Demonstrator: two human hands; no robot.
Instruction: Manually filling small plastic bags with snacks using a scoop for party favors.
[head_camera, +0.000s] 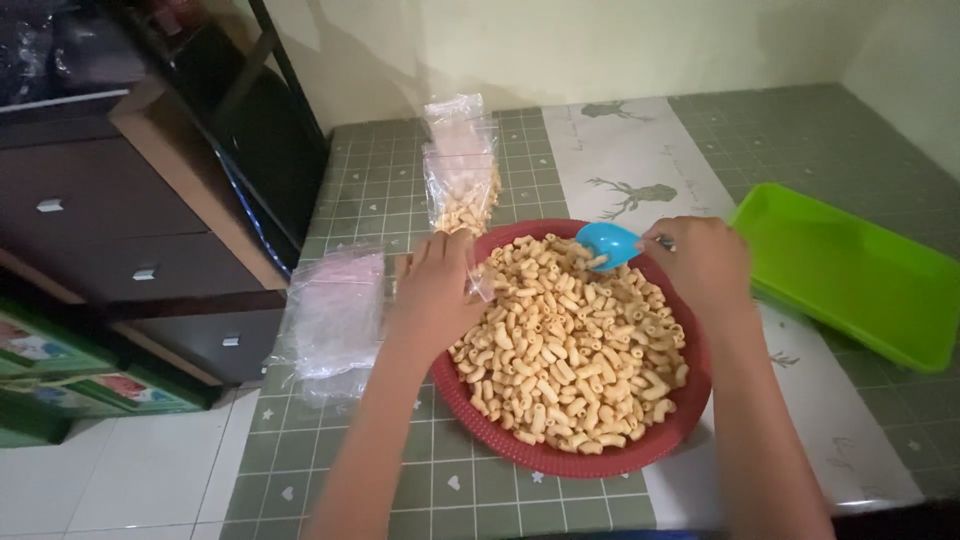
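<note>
Round red basket (560, 462) on a green patterned floor mat (400, 480), filled almost to the rim with short, pale-orange curled snack tubes (570, 350). Right hand (700, 262) at the far right rim, fingers clenched around the handle of a small blue scoop (608, 243) whose bowl sits over the far edge of the heap, a few pieces in it. Left hand (432, 290) at the near-left rim, fingers grasping the lower edge of a clear plastic bag (461, 170) — the bag stands upright just beyond the basket, its lower part holding some of the same snack, its top empty and open-looking, though the mouth cannot be made out clearly. Stack of flat, empty clear bags (335, 315) lying on the mat just left of the left hand. Bright green rectangular tray (850, 275) to the right of the basket, near but apart from it, resting partly on a pale strip of cloth printed with deer (630, 170). Dark wooden drawer unit (130, 250) along the left side — metal pulls on its fronts.
</note>
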